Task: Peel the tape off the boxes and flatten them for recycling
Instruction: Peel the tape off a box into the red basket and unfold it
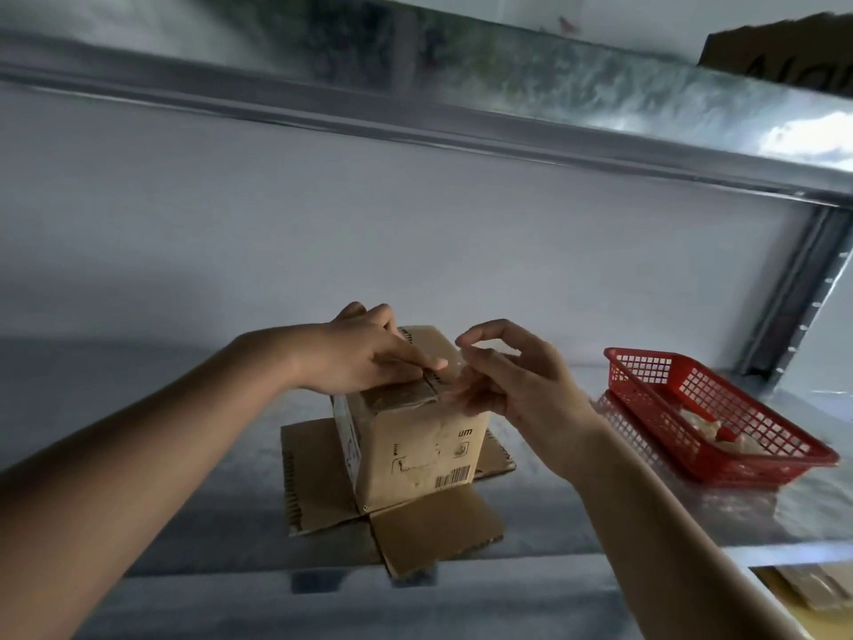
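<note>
Box: a small cardboard box (pixel 415 431) stands upside down on a metal shelf (pixel 646 515), its bottom flaps splayed flat on the shelf around its base; printed marks and a barcode on the near face read inverted.
Tape: a strip of tape (pixel 401 395) runs along the near edge of the box top (brownish and glossy, with a seam crossing it); clear tape at the top's centre is too blurred to trace.
Left hand: the left hand (pixel 364 358) lies on the top of the box, fingers fairly straight, forefinger pressed flat along the centre seam and pointing right; the other fingers reach over the far left edge.
Right hand: the right hand (pixel 512 376) hovers at the box's upper right corner, thumb and forefinger raised and bent toward each other with a narrow gap, the lower fingers curled down against the box's top edge; whether a tape end sits between the fingertips I cannot tell (motion blur).
Arms: both forearms are bare and reach in from the lower corners, converging on the box.
Basket: a red mesh basket (pixel 761 464) sits on the shelf well to the right of the box, with crumpled pale scraps (pixel 706 427) inside.
Upper shelf: a metal shelf edge (pixel 461 127) crosses above, with a brown carton (pixel 784 43) at its right end.
</note>
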The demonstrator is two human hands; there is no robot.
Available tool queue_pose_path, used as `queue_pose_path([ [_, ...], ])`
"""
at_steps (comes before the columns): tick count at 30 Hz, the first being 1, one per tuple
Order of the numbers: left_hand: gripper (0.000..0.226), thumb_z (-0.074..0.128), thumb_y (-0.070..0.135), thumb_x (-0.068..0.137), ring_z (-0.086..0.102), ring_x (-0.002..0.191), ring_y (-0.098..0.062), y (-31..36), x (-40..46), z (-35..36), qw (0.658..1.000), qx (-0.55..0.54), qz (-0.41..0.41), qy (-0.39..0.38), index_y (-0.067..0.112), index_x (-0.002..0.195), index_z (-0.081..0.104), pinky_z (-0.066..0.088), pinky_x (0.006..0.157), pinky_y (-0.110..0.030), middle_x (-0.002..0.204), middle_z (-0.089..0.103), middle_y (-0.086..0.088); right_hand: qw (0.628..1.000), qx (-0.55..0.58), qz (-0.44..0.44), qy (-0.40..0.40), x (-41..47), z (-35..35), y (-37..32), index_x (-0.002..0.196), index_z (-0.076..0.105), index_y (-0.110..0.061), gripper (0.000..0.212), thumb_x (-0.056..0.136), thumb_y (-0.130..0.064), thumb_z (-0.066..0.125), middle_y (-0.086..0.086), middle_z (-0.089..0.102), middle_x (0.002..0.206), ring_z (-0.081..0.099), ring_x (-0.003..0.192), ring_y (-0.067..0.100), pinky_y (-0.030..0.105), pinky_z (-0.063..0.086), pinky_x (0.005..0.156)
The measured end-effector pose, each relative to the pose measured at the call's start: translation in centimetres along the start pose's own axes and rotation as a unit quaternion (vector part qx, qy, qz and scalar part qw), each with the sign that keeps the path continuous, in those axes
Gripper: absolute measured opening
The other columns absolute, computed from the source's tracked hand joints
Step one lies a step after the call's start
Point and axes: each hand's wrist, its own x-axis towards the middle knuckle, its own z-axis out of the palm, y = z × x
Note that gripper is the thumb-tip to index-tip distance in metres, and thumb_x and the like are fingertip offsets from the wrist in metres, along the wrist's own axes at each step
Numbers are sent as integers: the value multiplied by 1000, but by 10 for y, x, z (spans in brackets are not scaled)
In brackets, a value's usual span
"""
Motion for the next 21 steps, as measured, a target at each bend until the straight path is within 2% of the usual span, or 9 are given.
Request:
queue_pose_path([
  [3, 35, 35, 88, 75, 29, 123, -9, -1, 0, 5, 999, -38, -4, 15, 87, 108, 48, 27, 103, -32, 121, 38, 20, 996, -78, -42, -23, 0, -2, -4, 101, 74, 5, 11, 91, 3, 71, 27, 74, 87, 76, 81, 33, 32, 62, 74],
  [7, 16, 41, 73, 92, 35, 133, -12, 6, 0, 10, 996, -83, -18, 7, 83, 96, 53, 33, 106, -32, 141, 34, 15, 986, -150, -53, -54, -3, -8, -12, 99, 79, -4, 19, 82, 5, 80, 18, 78, 90, 76, 88, 34, 36, 64, 83],
  [9, 18, 37, 74, 92, 39, 136, -13, 11, -1, 12, 996, -83, -25, 5, 87, 96, 49, 34, 106, -33, 155, 31, 11, 984, -158, -35, -72, -7, -10, -15, 105, 79, -12, 33, 73, -7, 87, 16, 78, 94, 75, 92, 34, 36, 63, 86],
  [11, 32, 30, 82, 82, 36, 140, -14, 16, -1, 12, 997, -76, -24, 9, 88, 109, 46, 31, 108, -33, 161, 28, 10, 985, -159, -18, -72, -9, -13, -18, 108, 77, -18, 41, 70, -10, 89, 13, 78, 99, 76, 96, 32, 36, 63, 87],
  [14, 48, 24, 92, 70, 40, 136, -14, 20, 4, 12, 997, -73, -27, 19, 87, 112, 45, 32, 101, -31, 150, 38, 12, 989, -147, -8, -30, -10, -21, -16, 111, 76, -18, 43, 76, 5, 85, 12, 77, 103, 76, 97, 31, 37, 62, 87],
  [16, 52, 20, 95, 68, 48, 122, -13, 22, 9, 13, 998, -59, -32, 20, 87, 114, 44, 39, 94, -32, 131, 44, 16, 988, -154, -3, -8, -13, -24, -13, 110, 76, -17, 42, 77, 8, 83, 13, 76, 104, 76, 97, 30, 40, 62, 90],
  [18, 57, 18, 95, 71, 53, 112, -13, 25, 13, 13, 999, -32, -33, 23, 84, 120, 43, 46, 96, -36, 121, 46, 14, 985, -174, 10, -2, -17, -25, -8, 107, 77, -19, 40, 78, 8, 83, 14, 75, 104, 76, 92, 27, 39, 61, 89],
  [21, 36, 29, 77, 95, 53, 113, -16, 29, 19, 13, 998, -12, -52, 32, 79, 129, 42, 46, 102, -37, 124, 46, 9, 976, -216, 32, -1, -22, -28, 0, 100, 79, -26, 34, 81, 3, 80, 15, 75, 87, 63, 72, 26, 35, 49, 65],
])
